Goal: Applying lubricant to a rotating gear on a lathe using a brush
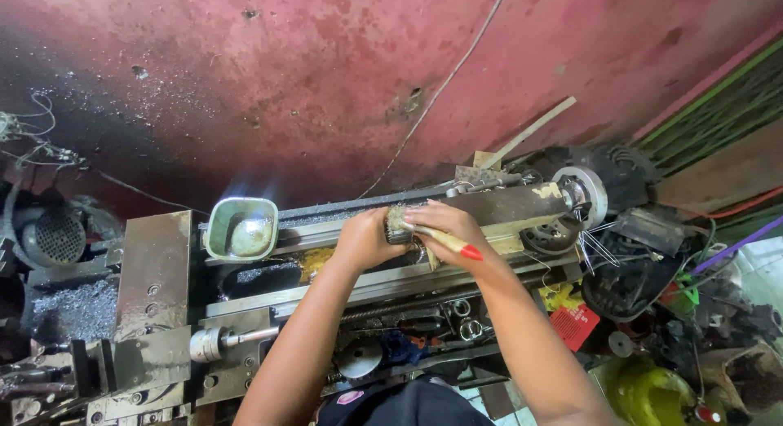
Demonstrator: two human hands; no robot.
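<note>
The 2 hands meet over a long metal machine (342, 267). The left hand (364, 238) is wrapped tight around a small round metal part (398, 224), which pokes out at its fingertips. The right hand (440, 226) rests on that part and grips a brush (447, 242) with a red-tipped handle. A green bowl (241, 228) sits to the left.

Grimy workshop corner, dim light.
Beyond your fingers: stained red wall (326, 75) with a thin wire (444, 83) running down it; green slatted shutter (718, 116) far right.
</note>
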